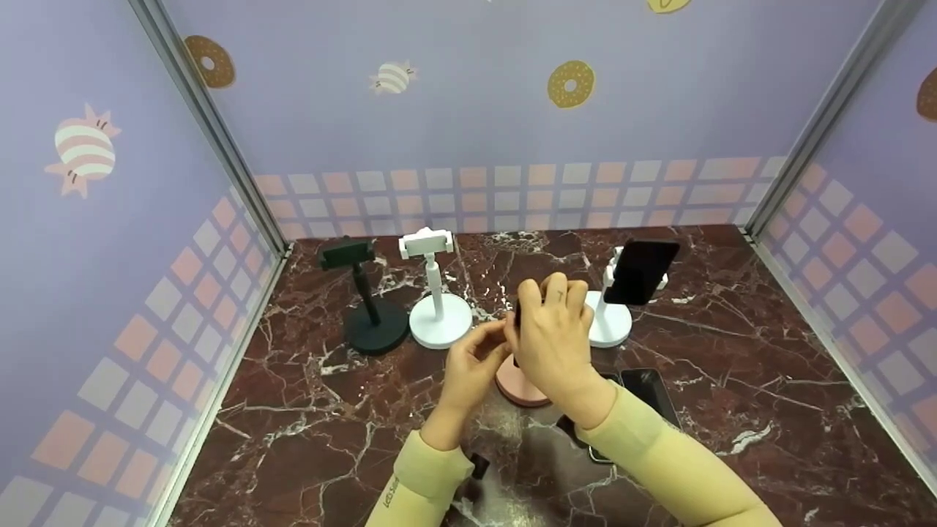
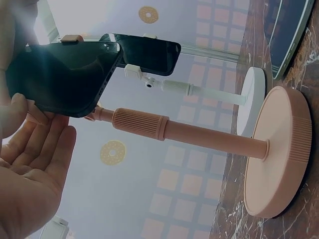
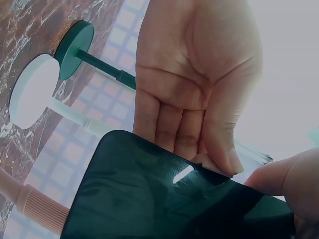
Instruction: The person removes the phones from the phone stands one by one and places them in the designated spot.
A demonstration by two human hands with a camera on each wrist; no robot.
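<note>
Both hands are at a dark phone (image 2: pixel 65 74) at the top of a pink phone stand (image 2: pixel 214 139). My left hand (image 1: pixel 472 366) is at the phone's left edge, its thumb on the edge and fingers behind; the right wrist view shows this left hand (image 3: pixel 199 74) palm on. Above, my right hand (image 1: pixel 556 337) grips the phone by its upper part, covering most of it in the head view. In the left wrist view an orange-pink clamp end (image 2: pixel 72 38) shows at the phone's far edge. The stand's round base (image 1: pixel 523 384) rests on the marbled table.
To the left stand a black phone stand (image 1: pixel 375 326) and a white one (image 1: pixel 439 322). Another white stand (image 1: pixel 611 326) at the right holds a phone (image 1: pixel 643 272). Near my right forearm lie phones (image 1: pixel 648 391). A small dark object (image 1: pixel 479 466) lies by my left sleeve.
</note>
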